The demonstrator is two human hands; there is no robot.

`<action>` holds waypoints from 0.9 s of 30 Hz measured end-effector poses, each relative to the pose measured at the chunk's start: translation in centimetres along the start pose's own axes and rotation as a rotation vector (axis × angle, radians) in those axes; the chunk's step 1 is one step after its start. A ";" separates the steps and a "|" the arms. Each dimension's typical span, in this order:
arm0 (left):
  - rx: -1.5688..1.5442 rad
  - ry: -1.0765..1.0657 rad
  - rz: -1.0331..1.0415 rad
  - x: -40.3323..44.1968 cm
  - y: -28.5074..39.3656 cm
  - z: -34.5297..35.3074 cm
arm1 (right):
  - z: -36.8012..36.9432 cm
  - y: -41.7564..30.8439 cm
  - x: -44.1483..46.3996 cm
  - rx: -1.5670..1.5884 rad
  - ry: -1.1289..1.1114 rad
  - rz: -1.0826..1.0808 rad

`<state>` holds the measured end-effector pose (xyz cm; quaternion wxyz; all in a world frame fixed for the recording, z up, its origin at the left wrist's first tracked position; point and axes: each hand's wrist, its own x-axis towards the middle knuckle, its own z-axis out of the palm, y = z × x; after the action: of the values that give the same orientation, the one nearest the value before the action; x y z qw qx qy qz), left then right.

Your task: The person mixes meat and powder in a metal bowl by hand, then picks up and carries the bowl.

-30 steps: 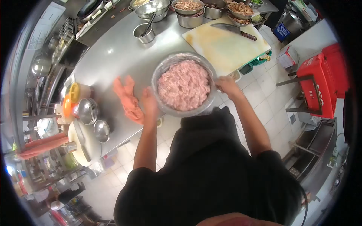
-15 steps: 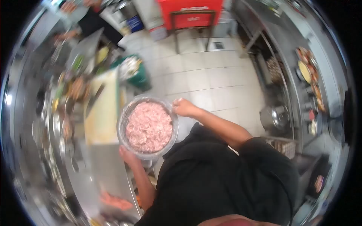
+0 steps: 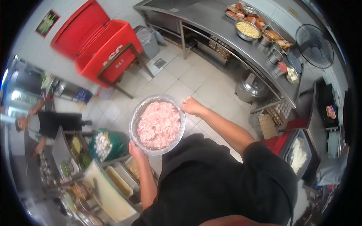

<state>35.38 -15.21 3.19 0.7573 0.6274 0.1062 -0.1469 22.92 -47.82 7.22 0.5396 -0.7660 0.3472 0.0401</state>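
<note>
Both my hands carry a round metal bowl (image 3: 136, 140) heaped with pale pink minced meat (image 3: 159, 124), held in front of my body over the tiled floor. My left hand (image 3: 136, 152) grips the near left side of the rim, with part of its fingers hidden under the bowl. On the right side, my right hand (image 3: 191, 106) is closed on the rim, its fingers curled over the edge. The bowl is roughly level, and the meat stays inside it.
A steel counter (image 3: 211, 24) with food trays and a bowl of yellow strips (image 3: 247, 29) runs along the right. An open red cooler (image 3: 109, 49) stands ahead on a frame. Left are a cutting board (image 3: 113, 199), a green bag (image 3: 113, 145) and another person (image 3: 34, 126). A lidded pot (image 3: 252, 88) sits low right.
My body and view have turned to the right, away from the cutting board counter. The bowl has come along in both hands. The red cooler and right-hand counter show more fully.
</note>
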 end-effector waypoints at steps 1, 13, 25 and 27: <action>0.022 -0.071 0.011 2.1 -0.2 1.6 | -1.5 -0.4 0.3 0.015 0.037 0.005; 0.105 -0.463 0.017 19.9 0.8 29.0 | -14.7 0.1 8.7 0.391 0.491 0.116; 0.440 -0.683 0.005 22.6 3.1 55.3 | -29.3 4.4 15.6 0.694 0.747 0.051; 0.652 -0.732 0.096 22.8 3.7 58.9 | -31.9 5.8 17.8 0.695 0.770 0.053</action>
<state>56.63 -74.38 9.94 0.5149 0.7432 -0.2476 -0.3484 23.08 -84.77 8.03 0.5941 -0.4917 0.5326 -0.3487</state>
